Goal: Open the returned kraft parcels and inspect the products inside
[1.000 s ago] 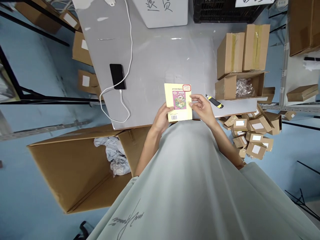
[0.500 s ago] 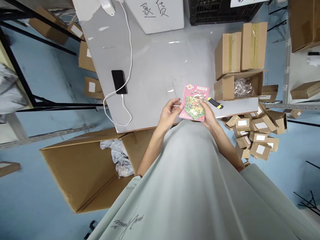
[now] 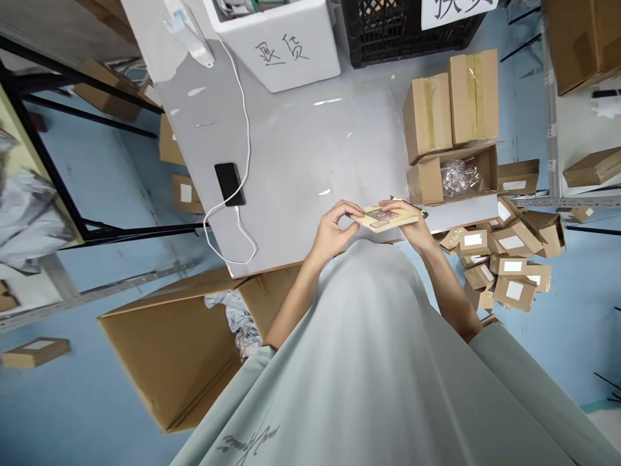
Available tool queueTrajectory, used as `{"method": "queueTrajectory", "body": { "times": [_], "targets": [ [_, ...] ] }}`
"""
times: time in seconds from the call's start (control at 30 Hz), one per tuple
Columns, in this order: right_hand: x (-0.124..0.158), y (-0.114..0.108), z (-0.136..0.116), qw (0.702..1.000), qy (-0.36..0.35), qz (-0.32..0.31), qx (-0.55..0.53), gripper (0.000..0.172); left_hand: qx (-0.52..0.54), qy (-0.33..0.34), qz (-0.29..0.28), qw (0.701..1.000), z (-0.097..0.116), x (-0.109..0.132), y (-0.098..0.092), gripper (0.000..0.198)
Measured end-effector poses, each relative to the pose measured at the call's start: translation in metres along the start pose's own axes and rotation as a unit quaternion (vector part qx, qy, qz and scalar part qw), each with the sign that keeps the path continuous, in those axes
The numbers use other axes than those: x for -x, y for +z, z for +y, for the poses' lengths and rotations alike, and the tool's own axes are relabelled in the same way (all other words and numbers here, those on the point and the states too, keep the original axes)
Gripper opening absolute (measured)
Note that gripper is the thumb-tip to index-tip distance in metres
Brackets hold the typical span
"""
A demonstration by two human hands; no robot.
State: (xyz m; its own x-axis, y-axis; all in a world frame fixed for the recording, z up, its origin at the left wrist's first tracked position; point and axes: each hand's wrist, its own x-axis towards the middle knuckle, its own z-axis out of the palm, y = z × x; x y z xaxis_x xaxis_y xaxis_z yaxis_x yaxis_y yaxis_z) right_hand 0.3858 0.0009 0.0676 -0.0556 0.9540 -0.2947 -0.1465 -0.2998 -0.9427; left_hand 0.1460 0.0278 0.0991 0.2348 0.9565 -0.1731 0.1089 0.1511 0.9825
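Note:
A thin book (image 3: pixel 381 219) is held tilted between both hands above the table's front edge, a pale yellowish cover facing up and its page edge toward me. My left hand (image 3: pixel 334 226) pinches its left corner between thumb and fingers. On the other end, my right hand (image 3: pixel 412 223) grips the book with fingers over the top; the thumb is hidden. Just behind the right hand lies a black and yellow utility knife (image 3: pixel 423 212), partly covered by the fingers.
On the grey table (image 3: pixel 291 149) lie a black phone (image 3: pixel 229 184) and a white cable. White bin (image 3: pixel 295 58) and black crate (image 3: pixel 407 32) stand at the back. Cardboard boxes (image 3: pixel 473 97) sit at right, several small boxes (image 3: pixel 514 291) on the floor, a large open carton (image 3: pixel 179 362) at left.
The book has been turned from its pink illustrated cover to a pale yellowish face and tipped flatter. Both hands stay on it. The head view has shifted slightly.

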Motion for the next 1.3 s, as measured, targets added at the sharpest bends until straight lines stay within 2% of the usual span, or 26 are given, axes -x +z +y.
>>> {"method": "queueTrajectory", "body": {
  "times": [0.07,0.13,0.23,0.3,0.37,0.43,0.5,0.6,0.67,0.73,0.87,0.93,0.97,1.03,1.07,1.13,1.2,1.3],
  "targets": [
    [-0.002,-0.007,-0.003,1.0,-0.009,0.002,-0.007,0.051,-0.019,0.019,-0.016,1.0,0.007,-0.006,0.004,0.016],
    [-0.006,-0.011,-0.006,1.0,-0.004,0.019,-0.023,0.051,-0.018,0.01,-0.031,0.999,0.011,-0.014,0.008,0.019],
    [-0.014,-0.011,-0.007,0.997,0.012,0.04,-0.058,0.058,0.021,-0.042,-0.036,0.998,0.01,-0.03,0.013,0.038],
    [-0.02,-0.01,-0.008,0.996,0.025,0.031,-0.076,0.065,0.053,-0.077,-0.02,0.995,0.007,-0.045,0.015,0.052],
    [-0.026,-0.013,-0.009,0.997,0.038,0.022,-0.063,0.066,0.075,-0.098,-0.001,0.992,0.003,-0.062,0.019,0.053],
    [-0.037,-0.021,-0.011,0.997,0.059,0.01,-0.054,0.062,0.081,-0.127,0.007,0.989,-0.001,-0.082,0.024,0.044],
    [-0.053,-0.033,-0.018,0.997,0.054,0.014,-0.062,0.059,0.091,-0.139,-0.018,0.986,-0.003,-0.105,0.03,0.044],
    [-0.086,-0.053,-0.043,0.997,0.016,0.033,-0.069,0.062,0.108,-0.102,-0.055,0.987,0.005,-0.144,0.037,0.057],
    [-0.116,-0.065,-0.067,0.997,-0.012,0.035,-0.062,0.061,0.123,-0.066,-0.054,0.989,0.021,-0.177,0.04,0.06],
    [-0.152,-0.075,-0.095,0.996,-0.039,0.044,-0.061,0.06,0.139,-0.042,-0.047,0.988,0.046,-0.218,0.041,0.062],
    [-0.237,-0.09,-0.16,0.986,-0.108,0.071,-0.102,0.064,0.149,-0.001,-0.03,0.988,0.113,-0.316,0.052,0.067],
    [-0.276,-0.097,-0.192,0.974,-0.144,0.093,-0.15,0.058,0.16,0.033,0.007,0.987,0.142,-0.363,0.064,0.064],
    [-0.293,-0.1,-0.205,0.968,-0.139,0.112,-0.175,0.057,0.164,0.047,0.041,0.985,0.152,-0.381,0.072,0.06],
    [-0.314,-0.107,-0.22,0.956,-0.105,0.172,-0.213,0.057,0.136,0.062,0.11,0.983,0.158,-0.403,0.087,0.052],
    [-0.316,-0.11,-0.221,0.952,-0.091,0.191,-0.22,0.056,0.113,0.062,0.121,0.984,0.154,-0.406,0.094,0.05],
    [-0.306,-0.117,-0.208,0.956,-0.076,0.195,-0.207,0.054,0.071,0.043,0.118,0.99,0.131,-0.393,0.105,0.049],
    [-0.276,-0.124,-0.182,0.968,-0.077,0.164,-0.171,0.054,0.04,0.022,0.114,0.992,0.093,-0.361,0.11,0.052],
    [-0.212,-0.14,-0.135,0.979,-0.084,0.156,-0.103,0.058,-0.002,-0.037,0.101,0.994,0.027,-0.297,0.111,0.053]
  ]
}}
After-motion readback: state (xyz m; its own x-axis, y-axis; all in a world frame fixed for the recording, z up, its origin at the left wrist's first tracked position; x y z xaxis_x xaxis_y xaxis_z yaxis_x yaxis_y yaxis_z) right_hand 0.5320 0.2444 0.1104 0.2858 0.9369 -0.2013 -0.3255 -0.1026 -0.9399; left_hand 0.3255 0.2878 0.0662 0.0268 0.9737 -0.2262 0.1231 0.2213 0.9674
